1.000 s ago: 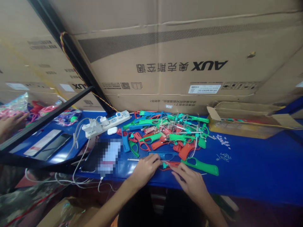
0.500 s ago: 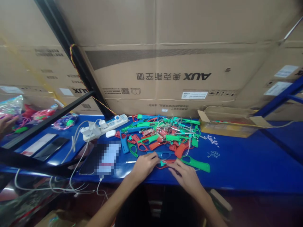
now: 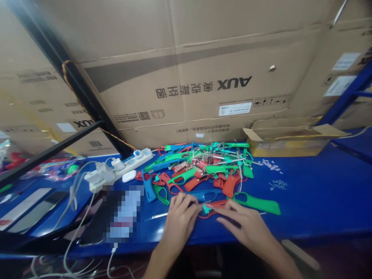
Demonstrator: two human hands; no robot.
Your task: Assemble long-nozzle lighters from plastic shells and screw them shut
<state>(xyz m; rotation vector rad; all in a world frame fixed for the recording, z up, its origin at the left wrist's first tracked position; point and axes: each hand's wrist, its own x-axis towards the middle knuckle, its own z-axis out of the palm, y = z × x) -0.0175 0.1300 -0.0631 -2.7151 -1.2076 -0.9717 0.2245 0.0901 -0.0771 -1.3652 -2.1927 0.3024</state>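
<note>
While both hands worked low over the blue table (image 3: 314, 193), a red shell (image 3: 220, 204) of hard plastic lay flat between them near the edge, a small teal piece (image 3: 207, 209) and a thin pale wire set in it. The left hand (image 3: 181, 217) had its fingers curled together over the shell's left end, their tips hidden, so what they pinched could not be told. The right hand (image 3: 247, 224) held its thumb slightly apart from its index finger, which reached onto the shell; whether it gripped anything could not be told. A slim, shiny metal rod (image 3: 159, 215) stuck out left of the left hand, which hid its other end. Just beyond lay a smooth green shell (image 3: 258, 203) with a looped end and a blue shell (image 3: 206, 194), partly behind the fingers. Left of these sat a phone (image 3: 94, 223), partly pixelated, with a cable (image 3: 115, 247) at its near end. Farther back spread a tangled pile (image 3: 192, 172) of glossy shells and metal tubes, with fine pins (image 3: 279, 185) and pale bits (image 3: 271, 166) to its right and a white power strip (image 3: 128, 167) to its left. A black bar (image 3: 55, 148) crossed before shiny plastic bags (image 3: 59, 169). An open carton (image 3: 287, 149) stood behind, against creased brown cardboard (image 3: 188, 69).
</note>
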